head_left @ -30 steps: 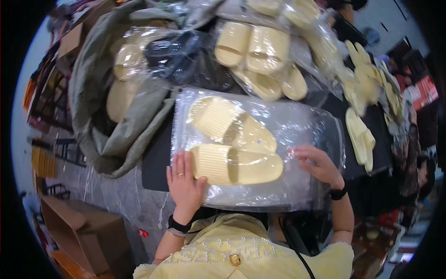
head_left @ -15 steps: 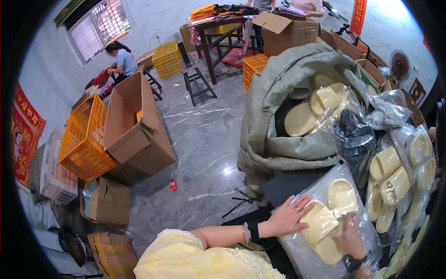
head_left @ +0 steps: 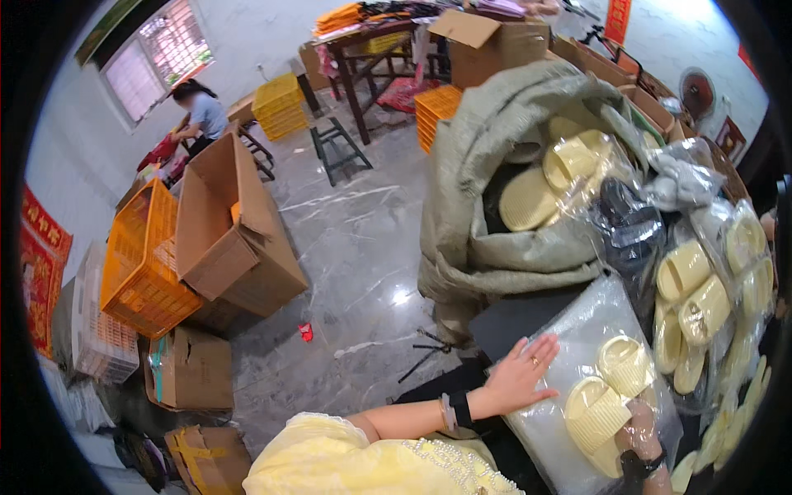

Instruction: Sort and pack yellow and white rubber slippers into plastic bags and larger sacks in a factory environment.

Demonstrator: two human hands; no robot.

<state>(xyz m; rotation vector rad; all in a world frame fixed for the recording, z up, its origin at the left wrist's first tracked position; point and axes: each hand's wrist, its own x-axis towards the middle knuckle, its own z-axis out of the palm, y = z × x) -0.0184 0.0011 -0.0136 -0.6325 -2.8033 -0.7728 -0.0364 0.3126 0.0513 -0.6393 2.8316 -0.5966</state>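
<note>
A pair of cream ribbed slippers (head_left: 596,419) lies on a stack of clear plastic bags (head_left: 554,412) in front of me at the lower right. My left hand (head_left: 524,375) rests flat on the bags to the left of the slippers, fingers stretched and a little apart, with nothing in it. At the right edge of the nearer slipper, my right hand (head_left: 642,433) grips the pair. Its fingertips are partly hidden by the slipper and shiny plastic. The farther slipper (head_left: 625,365) lies just beyond that hand.
A large grey-green woven sack (head_left: 466,198) of slippers stands beyond the bags. Bagged cream slippers (head_left: 693,297) pile up at the right. To the left are an open carton (head_left: 247,239) and an orange crate (head_left: 136,276). A person (head_left: 202,120) sits near the window.
The slippers and my right hand have shifted right and nearer to me across the bags. My left hand stays flat, now apart from the slippers. The whole view has shifted slightly.
</note>
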